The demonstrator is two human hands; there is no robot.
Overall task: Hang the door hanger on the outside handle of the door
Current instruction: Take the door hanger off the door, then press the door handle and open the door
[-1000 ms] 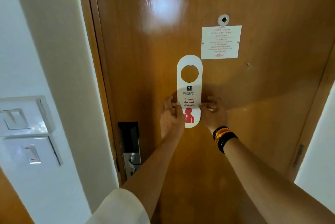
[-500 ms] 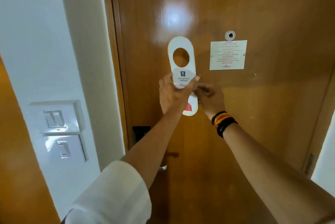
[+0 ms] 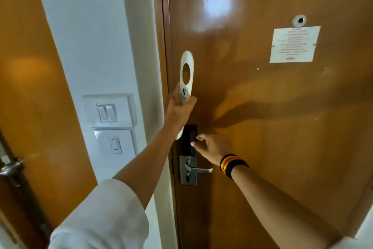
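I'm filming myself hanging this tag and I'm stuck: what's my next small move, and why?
Probably lower your right hand onto the lever handle and press it. The door looks closed, your left hand holds the door hanger, and the outside handle is out of sight.

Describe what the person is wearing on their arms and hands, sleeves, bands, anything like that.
The left arm has a loose white sleeve pushed up, leaving the forearm bare. The left hand is bare, with no glove or ring visible. The right hand is also bare; at its wrist sit stacked wristbands, black with red and yellow stripes. A bit of white cloth shows at the lower right edge.
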